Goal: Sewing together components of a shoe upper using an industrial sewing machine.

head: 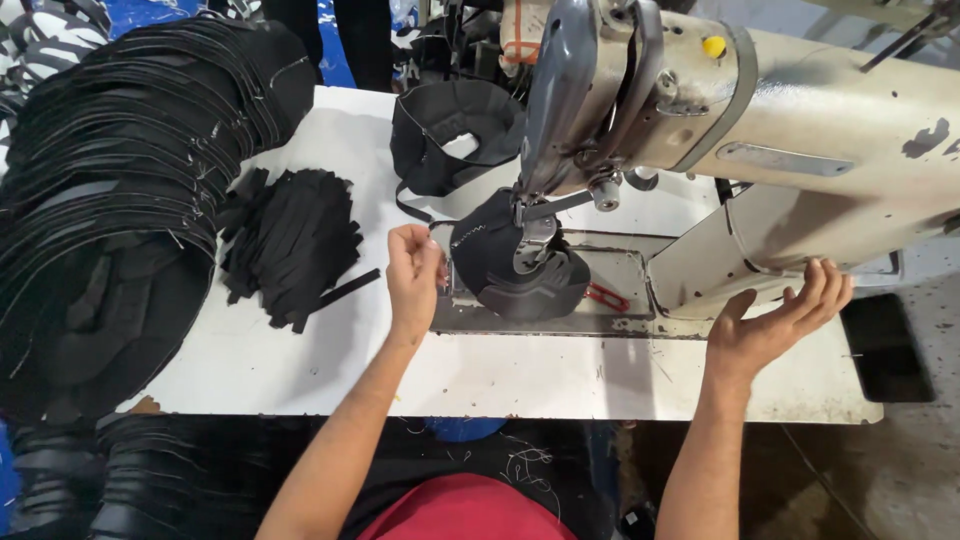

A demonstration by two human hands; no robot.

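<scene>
A black cap piece (510,270) lies under the needle of a beige industrial sewing machine (800,150). My left hand (412,275) pinches the left edge of that piece, fingers closed on the fabric. My right hand (775,325) hovers palm up, fingers spread, just below the machine's arm at the right, holding nothing.
A long curved stack of black cap pieces (120,170) fills the left side of the white table (300,370). A pile of short black straps (295,245) lies beside it. More black sewn pieces (455,135) sit behind the needle. A dark pedal mat (885,345) shows at right.
</scene>
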